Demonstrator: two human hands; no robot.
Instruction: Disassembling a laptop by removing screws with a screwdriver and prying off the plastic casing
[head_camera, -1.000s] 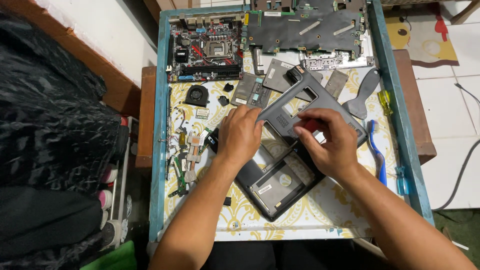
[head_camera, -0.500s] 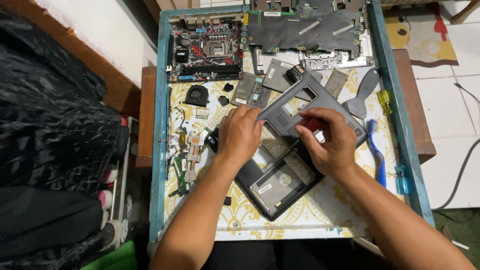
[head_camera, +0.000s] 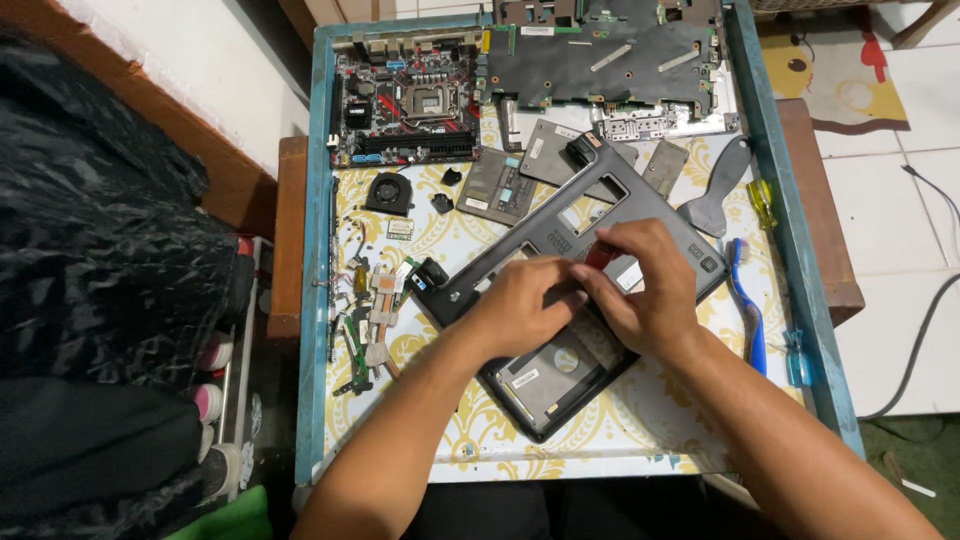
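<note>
Resting on a patterned teal-rimmed table (head_camera: 318, 300), both hands (head_camera: 520, 305) grip a laptop shell (head_camera: 560, 235).

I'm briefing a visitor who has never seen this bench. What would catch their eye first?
Probably the two bare hands, left hand and right hand, meeting at the table's centre over a dark grey plastic laptop chassis lying diagonally. Next, the black-and-red desktop motherboard at the top left beside a large grey circuit board, and the blue toothbrush on the right.
</note>
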